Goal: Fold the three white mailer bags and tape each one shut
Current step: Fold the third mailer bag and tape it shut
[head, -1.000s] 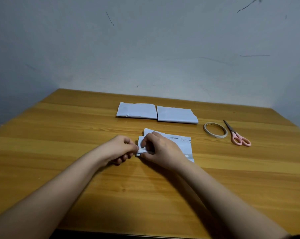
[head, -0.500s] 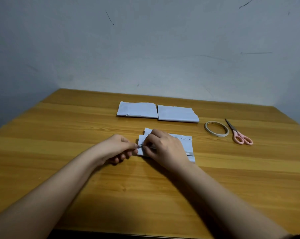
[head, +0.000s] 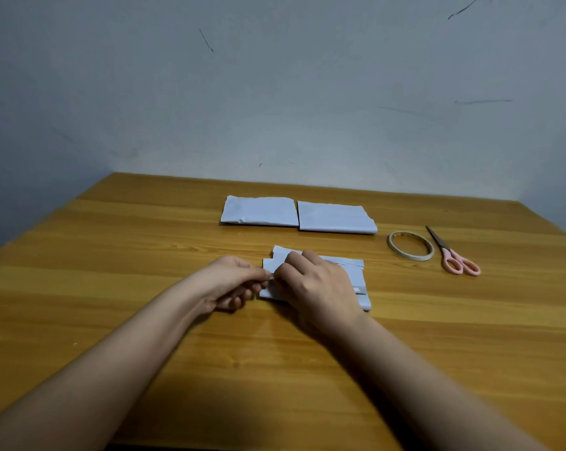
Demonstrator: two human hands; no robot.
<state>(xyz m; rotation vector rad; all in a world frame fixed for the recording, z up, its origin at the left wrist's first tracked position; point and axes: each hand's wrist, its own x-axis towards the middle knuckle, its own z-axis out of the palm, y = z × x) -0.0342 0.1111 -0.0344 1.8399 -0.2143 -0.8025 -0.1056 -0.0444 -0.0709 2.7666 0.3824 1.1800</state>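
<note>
Centrally, on the wooden table (head: 145, 320), lies the third mailer bag (head: 356, 275), folded into a small white packet with its layered edges stepped at the 9 o'clock end. My right hand (head: 317, 284) lies palm-down over the packet, its fingers curled at the left edge and pinching there; my left hand (head: 233, 281) meets it from 9 o'clock, thumb and forefinger drawn narrowly together at the same spot. Between the two sets of fingertips a thin pale strip shows at the bag's left edge; whether it is tape or backing paper I cannot tell. A short grey strip (head: 359, 290) is visible on the packet at 3 o'clock of my right hand, near the bag's right end.

At 12 o'clock from the hands, two folded mailer bags rest flat side by side, touching along one edge: the left folded bag (head: 259, 211) and the right folded bag (head: 335, 218). At 2 o'clock lies the tape roll (head: 393, 245), flat on the table, and just beside it, further toward 3 o'clock, the scissors (head: 450, 252) with pink handles, blades closed and pointing away from me. Both forearms enter from the near edge of the table.
</note>
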